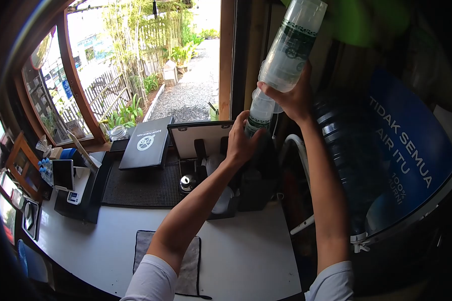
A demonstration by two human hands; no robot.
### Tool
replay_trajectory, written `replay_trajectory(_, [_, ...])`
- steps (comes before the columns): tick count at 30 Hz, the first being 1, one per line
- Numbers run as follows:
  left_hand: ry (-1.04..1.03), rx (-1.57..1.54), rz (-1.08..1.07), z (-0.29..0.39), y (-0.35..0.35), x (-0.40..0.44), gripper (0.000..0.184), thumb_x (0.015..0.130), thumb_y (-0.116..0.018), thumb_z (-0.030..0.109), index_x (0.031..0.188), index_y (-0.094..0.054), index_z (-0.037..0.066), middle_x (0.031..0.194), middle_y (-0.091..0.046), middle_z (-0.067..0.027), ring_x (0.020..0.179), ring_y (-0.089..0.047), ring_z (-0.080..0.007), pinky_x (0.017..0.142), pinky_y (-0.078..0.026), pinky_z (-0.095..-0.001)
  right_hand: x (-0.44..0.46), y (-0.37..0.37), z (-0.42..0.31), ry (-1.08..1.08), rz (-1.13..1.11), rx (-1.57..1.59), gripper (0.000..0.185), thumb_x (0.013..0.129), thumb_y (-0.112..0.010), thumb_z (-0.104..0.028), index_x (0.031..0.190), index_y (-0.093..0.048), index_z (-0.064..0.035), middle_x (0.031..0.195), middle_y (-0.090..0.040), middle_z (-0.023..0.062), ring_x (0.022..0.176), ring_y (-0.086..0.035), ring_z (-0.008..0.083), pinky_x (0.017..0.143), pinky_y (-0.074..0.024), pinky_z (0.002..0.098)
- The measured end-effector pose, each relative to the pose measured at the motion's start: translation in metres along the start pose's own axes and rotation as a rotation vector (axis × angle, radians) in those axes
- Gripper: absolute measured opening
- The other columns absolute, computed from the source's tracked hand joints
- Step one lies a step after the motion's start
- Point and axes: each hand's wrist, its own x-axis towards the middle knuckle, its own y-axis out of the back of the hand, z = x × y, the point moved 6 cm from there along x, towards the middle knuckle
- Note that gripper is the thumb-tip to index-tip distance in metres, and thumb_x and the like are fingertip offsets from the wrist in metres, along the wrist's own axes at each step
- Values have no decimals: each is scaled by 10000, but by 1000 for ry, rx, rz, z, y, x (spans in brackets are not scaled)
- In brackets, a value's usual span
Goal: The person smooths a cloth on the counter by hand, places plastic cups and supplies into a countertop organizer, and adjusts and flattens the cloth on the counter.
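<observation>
Both arms reach up and forward over the right side of the counter. My right hand [297,100] is closed around the lower end of a tall, tilted stack of clear plastic cups [291,50] with dark green print. Just below and to the left, my left hand [240,143] grips a shorter stack of similar cups [260,111]. Where the two stacks come close, overlap hides whether they touch. Under my left hand stands a dark organizer [256,193] with an open-lidded box [198,138] beside it.
On the white counter [246,251] lie a grey cloth [190,266] and a black ridged mat [135,188]. A black box with a white logo [145,143] rests by the window. A card terminal [78,188] stands left; a large water bottle [344,165] and blue sign [412,135] stand right.
</observation>
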Motion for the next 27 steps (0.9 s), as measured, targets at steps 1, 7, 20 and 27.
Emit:
replay_trajectory(1, [1, 5, 8, 2, 0, 0, 755, 846, -861, 235, 1449, -448, 44, 1385, -607, -215, 1307, -593, -383, 1074, -488, -481, 2, 0, 0, 7, 5, -6, 1088, 671, -942, -250, 1499, -280, -6, 1316, -534, 204, 1182, -610, 333, 981, -555, 470])
replay_trajectory(7, [-75, -83, 78, 16, 1, 1, 775, 858, -860, 236, 1453, -389, 77, 1409, -572, -235, 1353, -542, -387, 1079, -479, -533, -2, -9, 8, 24, -22, -185, 1067, 674, -944, -239, 1489, -294, -12, 1309, -545, 205, 1184, -623, 316, 987, -556, 454])
replay_trajectory(20, [-15, -236, 53, 4, 5, -3, 820, 838, -835, 37, 1460, -306, 108, 1436, -457, -188, 1359, -514, -324, 1111, -461, -510, -66, -42, 54, -141, -169, 78, 1175, 650, -998, -264, 1525, -253, -15, 1316, -568, 163, 1206, -608, 284, 1037, -525, 443])
replay_trajectory(27, [-89, -298, -12, 3, 4, -5, 809, 824, -786, -30, 1462, -310, 111, 1459, -449, -188, 1394, -490, -340, 1128, -436, -501, -88, -48, 72, -247, -209, 194, 1112, 690, -934, -173, 1544, -239, -24, 1356, -530, 161, 1263, -561, 273, 1082, -479, 447])
